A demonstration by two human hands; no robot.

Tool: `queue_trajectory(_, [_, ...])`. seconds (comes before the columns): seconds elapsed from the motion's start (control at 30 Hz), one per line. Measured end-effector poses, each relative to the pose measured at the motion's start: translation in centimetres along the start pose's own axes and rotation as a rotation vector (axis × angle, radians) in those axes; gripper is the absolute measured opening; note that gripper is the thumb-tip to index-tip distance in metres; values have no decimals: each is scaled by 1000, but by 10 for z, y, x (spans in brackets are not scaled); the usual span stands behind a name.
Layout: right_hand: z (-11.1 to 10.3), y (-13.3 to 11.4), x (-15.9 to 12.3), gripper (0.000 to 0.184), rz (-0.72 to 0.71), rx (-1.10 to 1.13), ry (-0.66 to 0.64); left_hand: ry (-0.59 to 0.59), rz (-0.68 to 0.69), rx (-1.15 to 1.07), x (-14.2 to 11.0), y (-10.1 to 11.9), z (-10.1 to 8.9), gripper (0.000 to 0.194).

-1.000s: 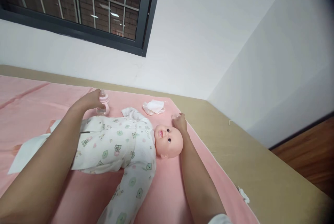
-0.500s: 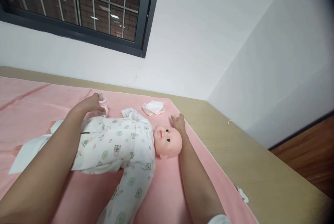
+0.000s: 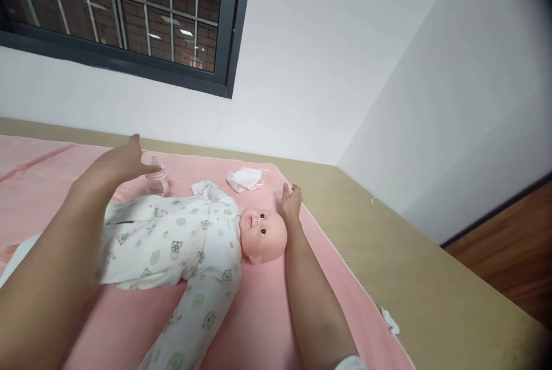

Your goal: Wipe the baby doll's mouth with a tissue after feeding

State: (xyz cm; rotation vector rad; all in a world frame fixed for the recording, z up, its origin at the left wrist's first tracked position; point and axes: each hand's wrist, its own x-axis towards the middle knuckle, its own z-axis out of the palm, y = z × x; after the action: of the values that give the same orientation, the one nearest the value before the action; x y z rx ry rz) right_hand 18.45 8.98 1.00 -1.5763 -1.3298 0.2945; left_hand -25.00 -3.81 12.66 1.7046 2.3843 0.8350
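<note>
Creased pink cloth sheet [image 3: 259, 318] is topped by a clear, pink-collared baby bottle [image 3: 154, 185], which could be tipped onto the adjacent bald, white-clad plastic doll [image 3: 190, 243] if clipped by the spread-fingered left hand [image 3: 118, 164]; right hand [image 3: 292, 203] fingers are parted too.

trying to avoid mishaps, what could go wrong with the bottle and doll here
The open left hand is right by the bottle, so a brush might tip it over on the sheet. A tipped bottle could land on the doll, which lies just beside it. The right arm is close to the doll's head, so moving might nudge it.
</note>
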Motion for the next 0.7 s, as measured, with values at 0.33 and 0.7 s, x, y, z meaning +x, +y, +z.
queue_trajectory(0.33, [-12,-24,-9,40,-465,17,200,-453,646,-22,-64,156,36,53])
queue_trajectory(0.7, [7,-29,-25,49,-398,202,-333,-970,546,-172,-33,208,120,52])
